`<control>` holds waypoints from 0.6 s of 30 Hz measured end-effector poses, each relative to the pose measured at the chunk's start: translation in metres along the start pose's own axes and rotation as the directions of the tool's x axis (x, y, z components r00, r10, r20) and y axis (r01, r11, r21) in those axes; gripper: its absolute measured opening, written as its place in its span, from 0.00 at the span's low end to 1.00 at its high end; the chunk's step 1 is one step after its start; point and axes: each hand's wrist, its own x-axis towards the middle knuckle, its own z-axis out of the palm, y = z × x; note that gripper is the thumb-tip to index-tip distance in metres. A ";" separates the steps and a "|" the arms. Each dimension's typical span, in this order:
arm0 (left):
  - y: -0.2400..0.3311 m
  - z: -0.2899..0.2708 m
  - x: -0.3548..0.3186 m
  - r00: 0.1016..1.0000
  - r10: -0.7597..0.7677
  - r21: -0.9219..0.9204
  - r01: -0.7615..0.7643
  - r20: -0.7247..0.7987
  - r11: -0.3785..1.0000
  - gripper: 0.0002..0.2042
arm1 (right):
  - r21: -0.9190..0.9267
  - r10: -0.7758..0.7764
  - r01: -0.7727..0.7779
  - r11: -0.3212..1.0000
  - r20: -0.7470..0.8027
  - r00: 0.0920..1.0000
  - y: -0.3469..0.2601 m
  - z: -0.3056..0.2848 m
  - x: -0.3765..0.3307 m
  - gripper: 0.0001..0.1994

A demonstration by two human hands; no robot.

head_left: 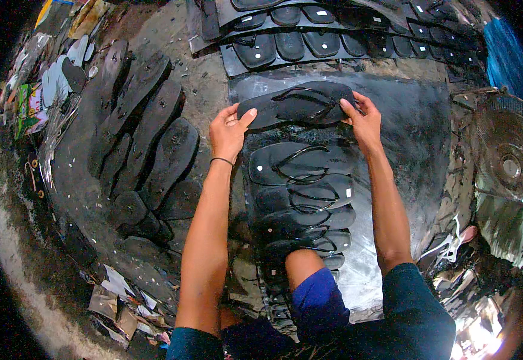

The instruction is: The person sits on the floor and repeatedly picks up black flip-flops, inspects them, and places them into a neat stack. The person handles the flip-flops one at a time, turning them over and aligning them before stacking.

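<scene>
Both my hands hold a black flip-flop [261, 111] crosswise above a dark sheet. My left hand [228, 132] pinches its left end, thumb on top. At the strap end, my right hand [362, 117] grips the edge with thumb above and fingers behind. Glossy black straps run over the sole toward the right. Just below lies a column of finished-looking black flip-flops; the topmost flip-flop [264, 165] has a round white sticker on its left end. My knee hides part of the lower ones.
Loose black soles [177, 147] lie heaped on the left. Rows of black flip-flops on a board [288, 45] stand at the back. A round metal fan-like object [506, 162] sits on the right, with white straps [452, 243] below it. Cardboard scraps [105, 300] litter the lower left.
</scene>
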 end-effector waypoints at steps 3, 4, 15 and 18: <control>-0.007 0.006 0.012 0.997 0.079 0.179 -0.076 -0.010 0.981 0.31 | -0.006 0.005 -0.006 1.000 -0.037 0.999 0.016 -0.005 0.009 0.26; -0.001 0.011 0.011 0.996 0.085 0.245 -0.081 -0.006 0.966 0.31 | -0.031 0.006 -0.008 0.999 -0.069 0.998 0.023 -0.012 0.012 0.26; 0.005 0.019 0.022 0.997 0.079 0.242 -0.072 -0.017 0.968 0.27 | -0.154 0.017 -0.030 0.988 -0.088 0.996 0.038 -0.016 0.022 0.27; 0.012 0.023 0.022 0.999 0.052 0.242 -0.050 -0.004 0.969 0.27 | -0.395 -0.141 0.081 0.915 -0.124 0.982 0.048 -0.015 0.025 0.25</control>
